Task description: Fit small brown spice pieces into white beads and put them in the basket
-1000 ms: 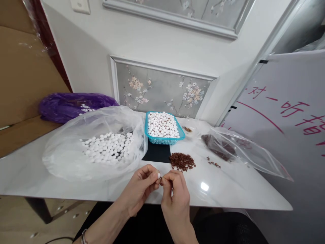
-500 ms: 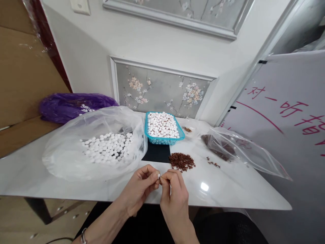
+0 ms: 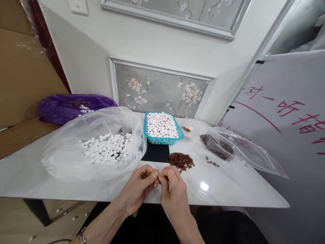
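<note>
Near the table's front edge, my left hand (image 3: 141, 184) and my right hand (image 3: 174, 189) meet fingertip to fingertip. Thumb and forefinger of the left pinch a small white ball, now almost wholly covered by the fingers. The right fingertips are closed against it; whatever they pinch is too small to make out. Just beyond the right hand lies a loose pile of small reddish-brown pieces (image 3: 181, 161). Behind it stands a blue plastic basket (image 3: 166, 140) heaped with white balls (image 3: 162, 124). To the left, a translucent plastic bag (image 3: 63, 157) lies open with more white balls (image 3: 109, 147) inside.
A purple bag (image 3: 58, 108) sits at the back left beside cardboard (image 3: 22, 74). On the right lies a clear zip bag (image 3: 250, 152) with brown contents, near a few scattered brown pieces (image 3: 212, 162). A black sheet (image 3: 155, 152) lies under the basket's front.
My right fingertips have closed in over the white ball, which showed more plainly before. The whole view has shifted slightly; the bags, basket and pile stay put.
</note>
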`<state>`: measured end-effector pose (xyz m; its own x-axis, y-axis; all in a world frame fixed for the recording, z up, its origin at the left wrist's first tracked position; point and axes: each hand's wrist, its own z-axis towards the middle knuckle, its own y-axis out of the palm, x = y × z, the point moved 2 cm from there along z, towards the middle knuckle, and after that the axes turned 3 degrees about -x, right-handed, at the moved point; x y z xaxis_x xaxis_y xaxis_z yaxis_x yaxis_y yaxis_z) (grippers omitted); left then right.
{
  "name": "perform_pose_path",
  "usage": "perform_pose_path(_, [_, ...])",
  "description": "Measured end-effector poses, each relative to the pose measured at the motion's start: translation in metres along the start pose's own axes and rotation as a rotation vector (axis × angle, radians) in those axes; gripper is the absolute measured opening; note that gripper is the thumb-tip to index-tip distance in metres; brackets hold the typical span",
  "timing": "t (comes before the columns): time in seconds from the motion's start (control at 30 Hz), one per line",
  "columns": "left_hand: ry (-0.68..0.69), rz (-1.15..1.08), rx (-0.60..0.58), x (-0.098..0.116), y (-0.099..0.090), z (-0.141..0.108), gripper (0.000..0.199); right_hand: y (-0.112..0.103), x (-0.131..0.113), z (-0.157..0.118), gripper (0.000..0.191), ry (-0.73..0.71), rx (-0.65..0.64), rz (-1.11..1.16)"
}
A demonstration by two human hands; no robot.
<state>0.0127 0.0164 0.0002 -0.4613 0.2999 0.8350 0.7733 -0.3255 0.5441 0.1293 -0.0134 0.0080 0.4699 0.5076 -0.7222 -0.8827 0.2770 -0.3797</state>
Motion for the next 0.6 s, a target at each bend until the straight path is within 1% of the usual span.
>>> perform_pose_path(0.1, [-0.002, 0.014, 0.005, 0.0, 0.001, -0.001, 0.017, -0.004, 0.002, 0.001, 0.018, 0.098, -0.05, 0.086])
perform_pose_path(0.2, [-0.008, -0.007, -0.009, 0.0, 0.002, -0.001, 0.015, -0.01, 0.006, 0.001, 0.006, 0.228, -0.109, 0.276])
perform_pose_path(0.23, [-0.01, -0.019, -0.017, -0.001, 0.003, -0.001, 0.014, -0.012, 0.006, 0.0, 0.009, 0.241, -0.129, 0.317])
perform_pose_path(0.3, [-0.02, -0.042, -0.025, 0.0, 0.004, -0.001, 0.012, -0.017, 0.004, 0.0, 0.019, 0.208, -0.167, 0.329])
perform_pose_path(0.37, [-0.033, -0.058, -0.015, 0.0, 0.004, -0.001, 0.015, -0.02, 0.0, 0.001, 0.025, 0.16, -0.219, 0.293])
perform_pose_path(0.5, [-0.036, -0.035, -0.008, 0.0, 0.002, -0.001, 0.025, -0.023, -0.007, 0.003, 0.029, 0.153, -0.299, 0.252])
perform_pose_path(0.6, [-0.038, 0.006, -0.024, -0.001, 0.0, -0.001, 0.027, -0.024, -0.009, 0.004, 0.029, 0.155, -0.31, 0.233])
